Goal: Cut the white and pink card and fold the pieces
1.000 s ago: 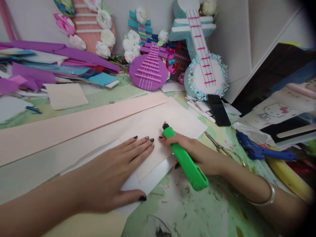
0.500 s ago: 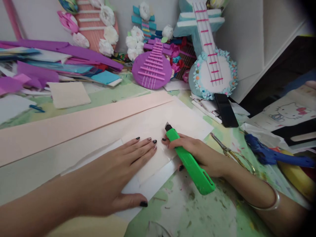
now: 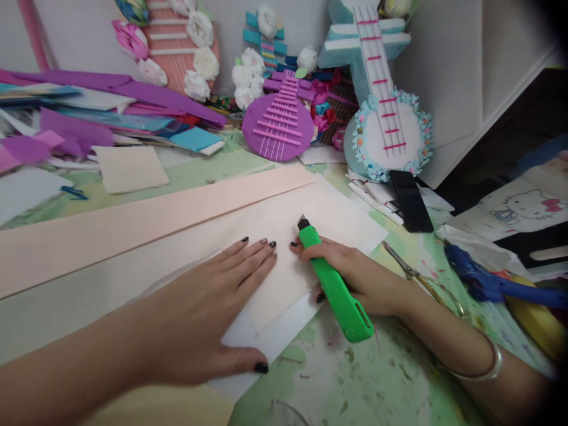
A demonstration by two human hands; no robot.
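Observation:
My right hand (image 3: 350, 273) grips a green utility knife (image 3: 339, 290), its short blade pointing up and away from me above the pale sheets. Flat on the paper lies my left hand (image 3: 213, 302), fingers stretched forward and thumb out to the side. Beneath it are a cream sheet (image 3: 279, 290) and a white sheet (image 3: 266, 343), partly covered by the hand. Behind them a long pale pink strip (image 3: 146, 219) runs across from the left. Whether the blade touches the paper I cannot tell.
Scissors (image 3: 415, 273), a blue glue gun (image 3: 479, 278) and a black phone (image 3: 410, 201) lie to the right. Behind stand a purple paper lute (image 3: 278, 127) and a light-blue one (image 3: 390, 133). Colored foam scraps (image 3: 124, 103) pile at back left. A cream square (image 3: 131, 170) lies before them.
The utility knife's handle end has swung slightly left in my right hand. My left hand stays flat on the paper, shifted a little. The whole view has moved slightly.

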